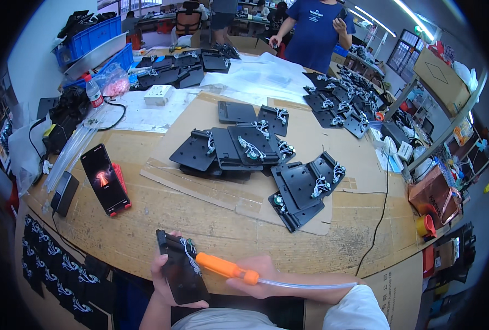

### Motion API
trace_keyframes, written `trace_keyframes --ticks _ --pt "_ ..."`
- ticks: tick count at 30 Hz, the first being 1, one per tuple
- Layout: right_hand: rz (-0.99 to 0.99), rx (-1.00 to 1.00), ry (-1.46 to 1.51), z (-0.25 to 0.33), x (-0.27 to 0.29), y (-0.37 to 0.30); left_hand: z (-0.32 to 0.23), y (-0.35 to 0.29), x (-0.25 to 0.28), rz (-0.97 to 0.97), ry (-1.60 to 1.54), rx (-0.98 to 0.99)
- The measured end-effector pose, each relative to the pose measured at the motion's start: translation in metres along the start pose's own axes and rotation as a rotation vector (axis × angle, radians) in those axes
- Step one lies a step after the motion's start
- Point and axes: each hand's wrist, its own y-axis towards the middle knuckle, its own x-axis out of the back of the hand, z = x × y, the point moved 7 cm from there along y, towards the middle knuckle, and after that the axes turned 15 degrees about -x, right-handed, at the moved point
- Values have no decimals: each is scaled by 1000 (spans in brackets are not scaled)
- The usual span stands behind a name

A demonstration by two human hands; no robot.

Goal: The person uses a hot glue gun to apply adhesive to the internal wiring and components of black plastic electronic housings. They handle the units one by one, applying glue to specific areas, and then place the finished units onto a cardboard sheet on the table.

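Note:
My left hand point(158, 269) is closed round the edges of a black plastic plate point(184, 278), tilted up near the table's front edge. Thin white wires and a small green part sit along the plate's upper right side. My right hand point(264, 269) grips an orange hot glue gun point(217, 265), its front end touching or very close to those wires. A clear glue stick point(305, 285) runs out of its back toward my right forearm. Farther up lies a pile of similar black plates point(236, 146) with wires, and a smaller stack point(299, 187) stands to its right.
A phone point(104, 181) leans on a red stand point(121, 184) at left, beside a black adapter point(64, 193) and clear sticks point(71, 154). Cardboard point(200, 190) lies under the piles. A black cable point(385, 214) crosses the right side. A person point(316, 33) stands across the table.

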Motion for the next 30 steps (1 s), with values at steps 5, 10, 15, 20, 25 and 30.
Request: trace_keyframes --ticks 5,10,15,20,25,30 --pt "-113 -158 95 -23 13 0 -2 -3 5 -30 24 2" --pt "-120 -364 437 -71 4 0 -9 2 10 -234 -28 68" --pt "-128 -357 552 -76 7 3 -18 -4 23 -554 -46 384" --pt "-114 -372 566 -86 7 4 -36 -9 30 -725 -194 737" --pt "-133 -393 670 -75 9 3 -15 -37 50 -594 -134 1002" --pt "-242 -304 646 -90 15 -1 -11 -37 50 -532 -150 1086"
